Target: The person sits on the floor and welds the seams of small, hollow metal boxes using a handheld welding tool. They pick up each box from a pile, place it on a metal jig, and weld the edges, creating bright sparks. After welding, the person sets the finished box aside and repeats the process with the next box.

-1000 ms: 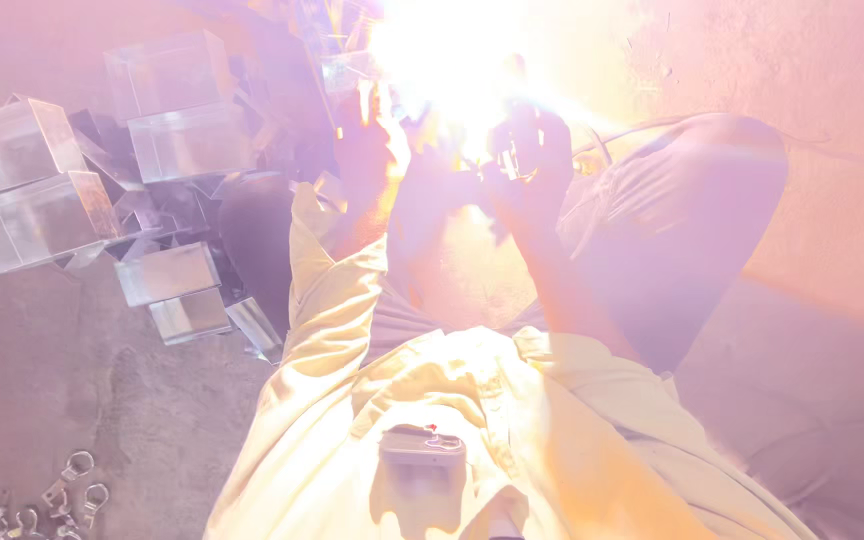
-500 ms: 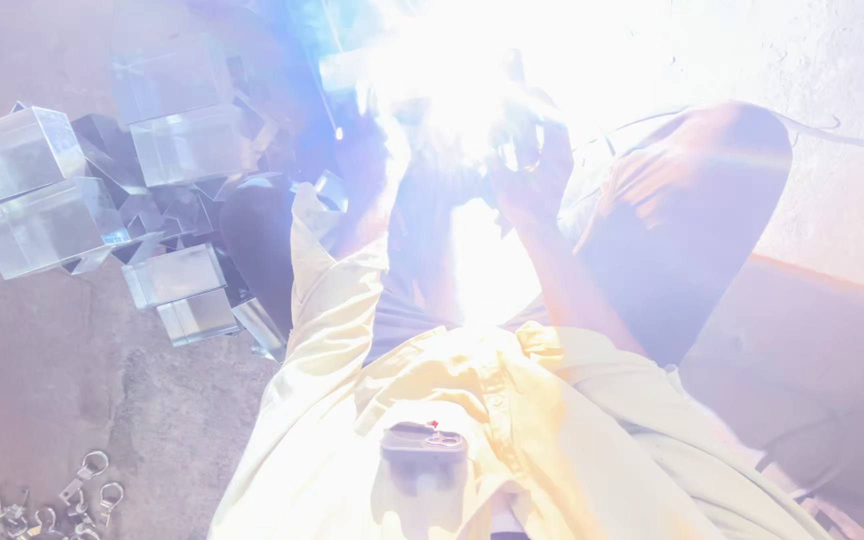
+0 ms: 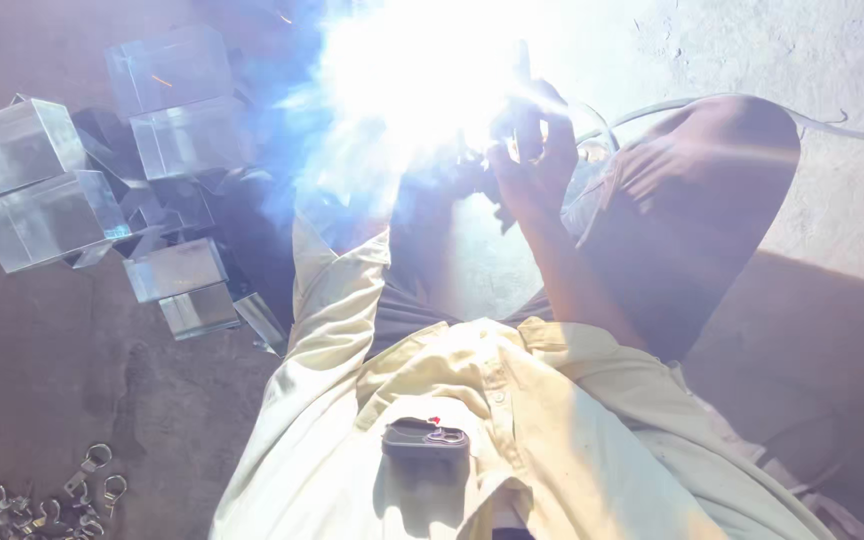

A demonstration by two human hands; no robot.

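This is a rough metal workshop, with the work done on the ground. The floor (image 3: 72,380) is bare, stained concrete. At the upper left of the frame lies a heap of shiny welded sheet-metal boxes (image 3: 47,190), and at the lower left a small pile of metal rings and clips (image 3: 47,500). A fierce blue-white welding glare (image 3: 422,90) fills the top centre, and a cable (image 3: 752,105) runs across the upper right.

In the upper left of the frame, the boxes (image 3: 47,190) look like shiny sheet metal with smooth, mirror-like faces. The floor (image 3: 72,400) is rough, matt concrete. At lower left, small rings (image 3: 52,500) gleam like metal. The shirt (image 3: 472,420) is soft, matt cloth.
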